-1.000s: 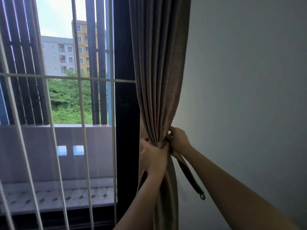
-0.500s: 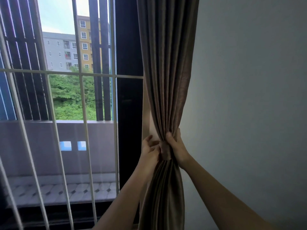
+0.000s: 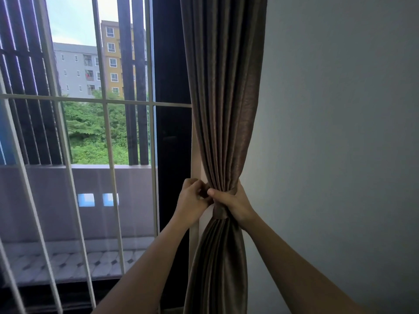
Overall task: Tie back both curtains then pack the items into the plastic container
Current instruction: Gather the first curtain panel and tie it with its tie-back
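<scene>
While the right hand (image 3: 235, 205) clasps the gathered curtain (image 3: 223, 109) at its waist, fingers wrapped over the tie-back (image 3: 219, 211), the left hand (image 3: 192, 203) curls at the band's near end beside the window frame (image 3: 172, 132), seemingly pinching it. To do this well, I judge, the right should squeeze the bundle so no pleat slips while the left fastens the end without slack. The curtain hangs between frame and wall (image 3: 340, 132), its long axis vertical; the band crosses it roughly level.
</scene>
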`<state>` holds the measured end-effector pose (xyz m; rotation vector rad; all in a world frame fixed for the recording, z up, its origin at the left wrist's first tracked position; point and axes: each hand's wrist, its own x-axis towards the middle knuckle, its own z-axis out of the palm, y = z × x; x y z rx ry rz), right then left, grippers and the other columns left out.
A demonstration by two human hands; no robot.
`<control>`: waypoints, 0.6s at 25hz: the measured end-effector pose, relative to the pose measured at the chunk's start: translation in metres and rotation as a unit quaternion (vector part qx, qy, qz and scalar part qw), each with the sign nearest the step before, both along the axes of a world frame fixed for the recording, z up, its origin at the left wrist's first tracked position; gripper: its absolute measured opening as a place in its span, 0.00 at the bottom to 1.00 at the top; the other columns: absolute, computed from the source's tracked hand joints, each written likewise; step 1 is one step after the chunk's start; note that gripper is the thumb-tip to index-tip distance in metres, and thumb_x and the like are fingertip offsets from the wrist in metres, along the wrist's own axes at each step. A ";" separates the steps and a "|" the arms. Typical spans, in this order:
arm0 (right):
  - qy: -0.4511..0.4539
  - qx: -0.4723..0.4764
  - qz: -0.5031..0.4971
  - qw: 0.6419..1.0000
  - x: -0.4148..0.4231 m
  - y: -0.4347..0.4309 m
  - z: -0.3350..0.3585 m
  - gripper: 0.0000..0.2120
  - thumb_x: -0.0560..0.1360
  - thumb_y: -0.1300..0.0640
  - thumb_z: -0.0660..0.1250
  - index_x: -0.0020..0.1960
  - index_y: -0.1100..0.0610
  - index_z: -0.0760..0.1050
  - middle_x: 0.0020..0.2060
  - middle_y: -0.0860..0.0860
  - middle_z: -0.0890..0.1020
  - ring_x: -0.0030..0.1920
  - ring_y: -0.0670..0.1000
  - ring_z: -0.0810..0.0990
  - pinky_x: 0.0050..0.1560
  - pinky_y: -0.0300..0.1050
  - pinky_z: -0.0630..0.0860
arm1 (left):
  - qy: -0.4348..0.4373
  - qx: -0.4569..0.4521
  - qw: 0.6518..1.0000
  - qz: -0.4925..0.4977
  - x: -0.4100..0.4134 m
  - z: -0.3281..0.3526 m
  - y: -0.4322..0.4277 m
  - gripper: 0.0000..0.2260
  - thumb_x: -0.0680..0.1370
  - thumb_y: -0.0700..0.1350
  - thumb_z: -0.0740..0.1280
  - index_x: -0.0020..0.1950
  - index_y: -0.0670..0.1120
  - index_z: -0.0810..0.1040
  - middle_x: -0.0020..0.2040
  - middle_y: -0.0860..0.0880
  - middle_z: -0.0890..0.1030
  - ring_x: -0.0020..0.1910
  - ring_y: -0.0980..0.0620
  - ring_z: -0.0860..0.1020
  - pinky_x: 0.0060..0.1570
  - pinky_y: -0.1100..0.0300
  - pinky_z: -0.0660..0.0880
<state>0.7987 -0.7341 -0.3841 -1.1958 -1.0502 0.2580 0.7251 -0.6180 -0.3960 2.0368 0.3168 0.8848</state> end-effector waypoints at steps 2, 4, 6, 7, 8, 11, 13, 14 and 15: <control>0.015 0.003 -0.006 1.000 -0.003 0.003 -0.001 0.28 0.64 0.55 0.74 0.60 0.62 0.72 0.48 0.52 0.81 0.51 0.50 0.82 0.49 0.40 0.78 | -0.049 0.064 0.996 0.036 -0.005 -0.003 -0.004 0.08 0.73 0.41 0.70 0.50 0.41 0.78 0.50 0.50 0.74 0.52 0.51 0.72 0.50 0.62 0.74; 0.031 -0.003 -0.019 0.999 -0.006 0.007 -0.002 0.22 0.66 0.57 0.74 0.58 0.59 0.74 0.47 0.51 0.82 0.49 0.48 0.83 0.48 0.39 0.79 | -0.047 0.076 0.996 0.023 -0.014 -0.002 -0.010 0.06 0.76 0.40 0.66 0.53 0.43 0.77 0.44 0.52 0.76 0.47 0.54 0.76 0.42 0.69 0.73; 0.047 -0.011 -0.037 0.998 -0.010 0.012 -0.003 0.25 0.64 0.54 0.75 0.58 0.58 0.74 0.50 0.54 0.81 0.51 0.49 0.82 0.50 0.41 0.79 | -0.033 0.075 0.997 0.005 -0.020 -0.002 -0.013 0.10 0.79 0.38 0.62 0.59 0.44 0.74 0.44 0.53 0.78 0.42 0.58 0.78 0.41 0.73 0.75; 0.055 -0.016 -0.049 0.997 -0.010 0.014 -0.004 0.27 0.63 0.52 0.76 0.59 0.57 0.74 0.53 0.56 0.80 0.52 0.51 0.82 0.52 0.44 0.80 | -0.026 0.089 0.996 0.015 -0.023 -0.001 -0.014 0.10 0.79 0.38 0.60 0.60 0.44 0.72 0.45 0.52 0.78 0.40 0.60 0.78 0.40 0.74 0.74; 0.058 -0.018 -0.058 0.996 -0.012 0.016 -0.005 0.27 0.63 0.51 0.77 0.59 0.55 0.74 0.54 0.57 0.79 0.53 0.51 0.81 0.54 0.46 0.80 | -0.020 0.109 0.993 0.031 -0.024 0.000 -0.015 0.10 0.80 0.38 0.59 0.60 0.43 0.71 0.44 0.52 0.77 0.38 0.61 0.77 0.38 0.75 0.74; 0.059 -0.013 -0.059 0.996 -0.015 0.018 -0.004 0.19 0.68 0.59 0.75 0.56 0.54 0.74 0.52 0.56 0.81 0.52 0.52 0.82 0.53 0.46 0.80 | 0.038 0.176 0.978 0.102 -0.030 0.011 -0.016 0.07 0.79 0.39 0.59 0.55 0.40 0.74 0.44 0.48 0.76 0.35 0.59 0.72 0.35 0.70 0.71; 0.061 -0.013 -0.063 0.996 -0.016 0.018 -0.003 0.17 0.69 0.61 0.74 0.55 0.54 0.74 0.49 0.54 0.82 0.49 0.50 0.83 0.49 0.42 0.80 | 0.088 0.196 0.969 0.125 -0.037 0.019 -0.012 0.06 0.78 0.39 0.61 0.51 0.40 0.76 0.45 0.46 0.76 0.38 0.55 0.72 0.38 0.66 0.69; 0.067 -0.015 -0.067 0.995 -0.017 0.017 -0.001 0.17 0.69 0.61 0.74 0.55 0.53 0.74 0.49 0.52 0.82 0.48 0.48 0.83 0.46 0.39 0.80 | 0.101 0.193 0.968 0.127 -0.041 0.022 -0.009 0.05 0.78 0.39 0.62 0.49 0.40 0.76 0.44 0.46 0.75 0.38 0.54 0.71 0.36 0.66 0.67; 0.071 -0.019 -0.074 0.995 -0.015 0.018 -0.002 0.17 0.69 0.60 0.74 0.55 0.52 0.74 0.50 0.52 0.81 0.48 0.47 0.82 0.45 0.37 0.79 | 0.106 0.184 0.968 0.131 -0.046 0.023 -0.007 0.03 0.77 0.39 0.63 0.46 0.41 0.75 0.43 0.46 0.73 0.37 0.54 0.71 0.34 0.66 0.65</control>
